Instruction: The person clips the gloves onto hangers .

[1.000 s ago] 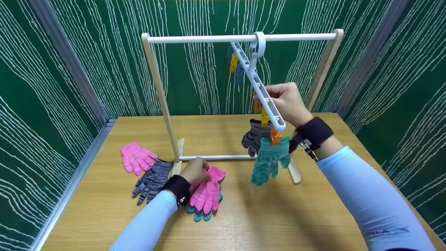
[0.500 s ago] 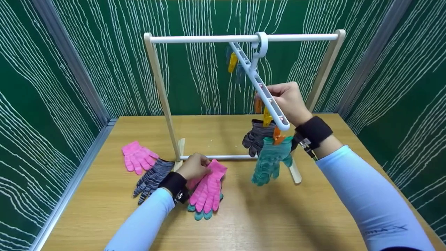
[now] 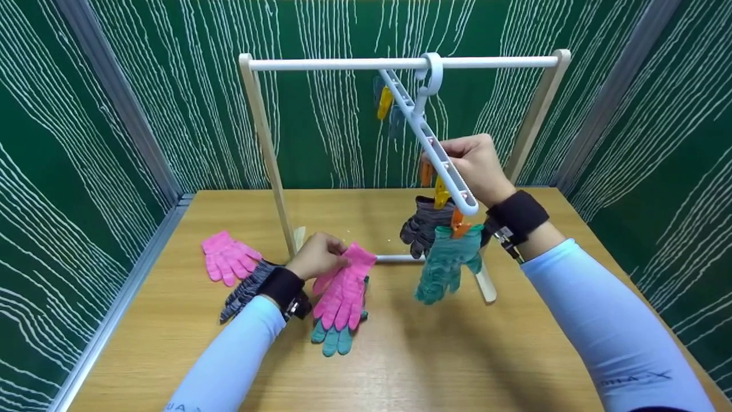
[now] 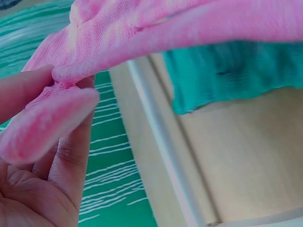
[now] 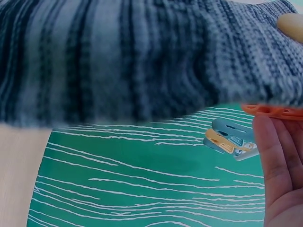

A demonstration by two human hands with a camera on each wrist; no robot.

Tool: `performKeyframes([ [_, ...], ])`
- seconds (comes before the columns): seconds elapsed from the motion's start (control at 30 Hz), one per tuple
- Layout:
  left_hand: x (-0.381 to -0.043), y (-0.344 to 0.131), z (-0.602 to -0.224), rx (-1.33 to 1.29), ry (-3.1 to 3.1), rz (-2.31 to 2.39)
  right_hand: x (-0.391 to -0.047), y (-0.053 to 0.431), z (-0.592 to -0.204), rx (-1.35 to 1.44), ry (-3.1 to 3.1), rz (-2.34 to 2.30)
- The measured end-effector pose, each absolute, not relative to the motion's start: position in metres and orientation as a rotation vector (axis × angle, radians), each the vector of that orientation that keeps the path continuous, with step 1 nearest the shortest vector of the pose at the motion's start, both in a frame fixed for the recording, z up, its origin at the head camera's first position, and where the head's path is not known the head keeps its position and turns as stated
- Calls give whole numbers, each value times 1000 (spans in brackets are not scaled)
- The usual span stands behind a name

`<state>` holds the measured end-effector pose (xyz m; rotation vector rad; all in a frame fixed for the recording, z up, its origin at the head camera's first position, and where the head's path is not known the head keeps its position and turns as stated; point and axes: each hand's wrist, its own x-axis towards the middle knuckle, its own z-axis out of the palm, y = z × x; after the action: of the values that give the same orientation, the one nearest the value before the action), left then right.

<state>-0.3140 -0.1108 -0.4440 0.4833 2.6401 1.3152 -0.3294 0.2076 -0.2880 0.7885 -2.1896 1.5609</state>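
In the head view my left hand [image 3: 316,256] pinches a pink knit glove [image 3: 345,297] by its cuff, fingers dangling over a green glove [image 3: 331,342] on the table. The left wrist view shows thumb and fingers gripping the pink fabric [image 4: 156,42]. My right hand [image 3: 479,167] is up beside the pale blue hanger [image 3: 430,137], holding an orange clothespin [image 3: 426,173] attached to it. Nearer along the hanger, a yellow clothespin [image 3: 441,194] holds a dark grey glove [image 3: 422,229], and another orange clothespin [image 3: 460,224] holds a green glove [image 3: 447,266]. The grey striped glove [image 5: 118,61] partly blocks the right wrist view.
A wooden-legged rack with a white top bar [image 3: 337,64] carries the hanger. Yellow [image 3: 384,103] and blue clothespins hang at its far end. At left lie a pink glove [image 3: 229,257] and a striped grey glove [image 3: 246,292], partly behind my left arm. Green walls enclose the table.
My left hand has moved up and away from me, lifting the pink glove and uncovering more of the green one beneath. The right hand stays at the orange clothespin.
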Motion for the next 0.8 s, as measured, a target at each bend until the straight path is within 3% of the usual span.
performKeyframes([
  [0.8, -316, -91, -399, 509, 2726, 1533, -327, 209, -289, 792, -2162, 1587],
])
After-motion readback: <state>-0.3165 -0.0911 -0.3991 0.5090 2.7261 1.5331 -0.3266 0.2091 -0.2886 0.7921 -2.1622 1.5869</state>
